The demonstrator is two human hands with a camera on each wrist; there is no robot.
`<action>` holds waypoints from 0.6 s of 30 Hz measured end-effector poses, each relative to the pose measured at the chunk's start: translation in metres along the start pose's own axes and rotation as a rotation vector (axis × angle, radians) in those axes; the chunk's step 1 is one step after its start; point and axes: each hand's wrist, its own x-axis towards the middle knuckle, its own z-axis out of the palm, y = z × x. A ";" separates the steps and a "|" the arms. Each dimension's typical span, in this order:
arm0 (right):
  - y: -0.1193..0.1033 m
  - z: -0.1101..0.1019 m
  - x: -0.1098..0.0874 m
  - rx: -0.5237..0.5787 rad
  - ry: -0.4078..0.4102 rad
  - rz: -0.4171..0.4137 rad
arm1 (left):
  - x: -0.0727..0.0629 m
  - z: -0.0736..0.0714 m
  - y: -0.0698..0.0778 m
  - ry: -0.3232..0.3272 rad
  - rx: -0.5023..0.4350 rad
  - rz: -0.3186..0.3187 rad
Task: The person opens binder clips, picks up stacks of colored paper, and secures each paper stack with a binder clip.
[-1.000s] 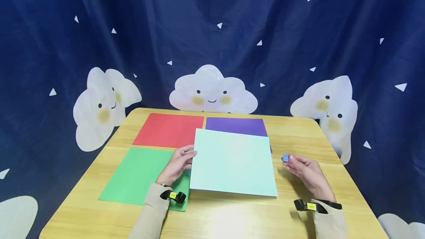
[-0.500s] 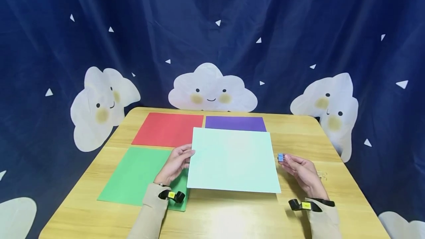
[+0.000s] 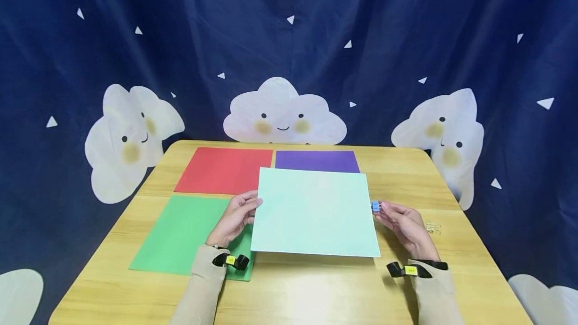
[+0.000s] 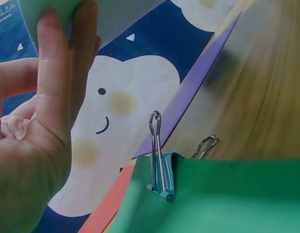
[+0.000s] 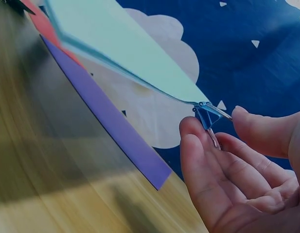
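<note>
Pale sheets [image 3: 313, 209], one stack: held up off the table [image 3: 293, 297], between your two hands; long axis, by the head view, running side to side.

Left hand [image 3: 231, 222]: pinching the stack's left edge, thumb on top, fingers beneath.

Right hand [image 3: 404, 224]: thumb and fingers pinching the wire handles of one blue clip [image 3: 376, 206].

Key relation: clip to the left of your right fingers, its mouth facing left at the stack's right edge. Your right hand is the nearer to that edge. Clip and edge seem to meet; whether the paper sits inside the mouth, you cannot tell.

Below, left: green sheets [image 3: 180, 234], bearing a teal clip [image 4: 169, 170].
</note>
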 end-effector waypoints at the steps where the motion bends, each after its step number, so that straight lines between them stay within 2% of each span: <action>1: 0.000 0.001 0.000 -0.002 0.005 0.004 | 0.000 0.000 0.001 -0.004 0.001 0.000; 7: -0.001 0.003 0.001 -0.005 0.008 0.011 | 0.000 0.000 0.001 -0.028 0.004 0.000; 14: -0.001 0.003 0.001 0.022 -0.039 -0.005 | 0.001 0.001 0.002 -0.025 0.010 -0.004; 18: 0.001 0.004 0.001 0.011 -0.040 -0.004 | 0.000 0.002 0.002 -0.030 0.009 -0.011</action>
